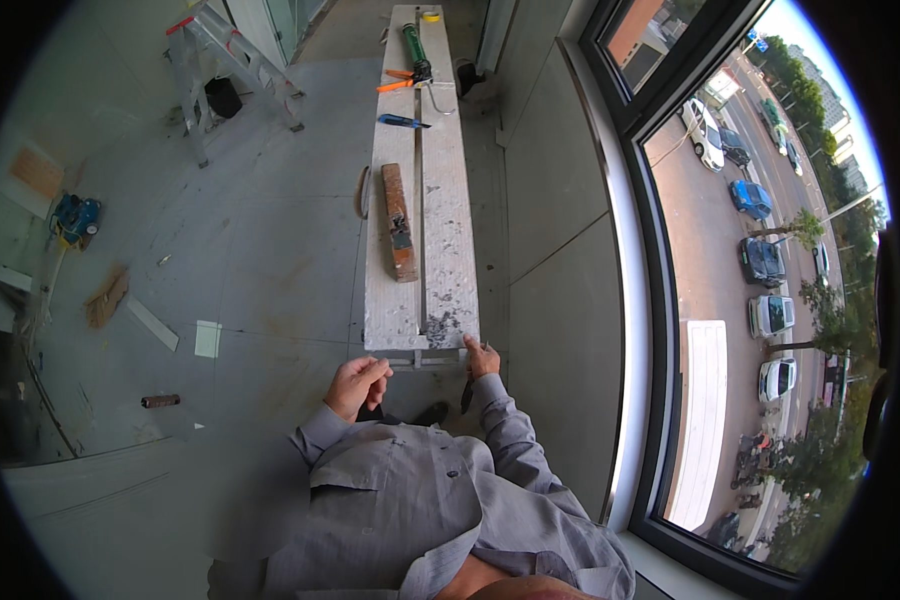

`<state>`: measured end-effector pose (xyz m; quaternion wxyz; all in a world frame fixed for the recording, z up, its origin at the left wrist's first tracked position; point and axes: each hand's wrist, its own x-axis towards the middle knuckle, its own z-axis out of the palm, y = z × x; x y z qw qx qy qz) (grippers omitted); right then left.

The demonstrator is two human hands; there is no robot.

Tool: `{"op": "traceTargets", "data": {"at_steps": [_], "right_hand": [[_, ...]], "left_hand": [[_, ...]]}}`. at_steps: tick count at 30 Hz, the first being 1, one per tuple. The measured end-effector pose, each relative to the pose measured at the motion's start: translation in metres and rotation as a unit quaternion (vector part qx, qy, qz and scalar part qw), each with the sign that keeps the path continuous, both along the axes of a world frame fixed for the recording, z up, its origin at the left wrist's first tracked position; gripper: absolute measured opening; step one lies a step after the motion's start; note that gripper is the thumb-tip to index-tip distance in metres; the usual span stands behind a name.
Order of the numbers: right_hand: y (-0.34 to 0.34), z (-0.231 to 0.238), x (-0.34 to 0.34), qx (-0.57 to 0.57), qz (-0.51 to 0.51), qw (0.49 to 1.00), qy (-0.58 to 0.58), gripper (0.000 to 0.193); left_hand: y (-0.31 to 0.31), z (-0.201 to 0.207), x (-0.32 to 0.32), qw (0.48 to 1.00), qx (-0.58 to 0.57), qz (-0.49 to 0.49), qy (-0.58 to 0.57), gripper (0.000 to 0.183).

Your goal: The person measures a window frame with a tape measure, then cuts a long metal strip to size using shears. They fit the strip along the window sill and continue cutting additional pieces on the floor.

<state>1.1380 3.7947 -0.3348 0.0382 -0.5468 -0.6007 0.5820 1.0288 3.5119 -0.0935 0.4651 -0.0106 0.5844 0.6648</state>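
Just off the near left corner of a long, pale, stained work bench (445,215) is my left hand (358,387), its fingers curled in a pinch. Whatever may be between those fingertips is too small to make out. My right hand (482,358) is closed at the near right corner, thumb toward the bench edge. A dark, slim, pointed object (467,396) hangs down from it; its kind is unclear. Along the bench top lie a worn wooden block (398,222), a blue utility knife (402,121), a green caulking gun (415,55) with orange handles and a yellow tape roll (431,17).
A window (660,300) with a dark frame runs along my right, above a panelled wall (560,260). An aluminium stepladder (235,70) and a black bucket (223,97) stand far left. A blue power tool (75,218), a brown roller (160,401) and offcuts (153,325) lie on the floor.
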Motion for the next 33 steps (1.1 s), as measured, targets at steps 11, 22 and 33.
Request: {"op": "traceTargets", "data": {"at_steps": [11,22,33], "right_hand": [[0.006,-0.026,0.055,-0.061,-0.132,0.981,0.129,0.02],[-0.045,0.203,-0.116,-0.017,-0.227,0.953,0.2,0.018],[-0.018,0.222,-0.397,-0.045,-0.224,0.931,0.283,0.019]], "left_hand": [[-0.152,-0.038,-0.156,0.998,-0.042,0.027,-0.04,0.024],[-0.134,0.017,-0.451,0.989,-0.001,-0.024,0.144,0.02],[0.077,0.02,-0.619,0.962,0.062,-0.194,0.18,0.019]]}}
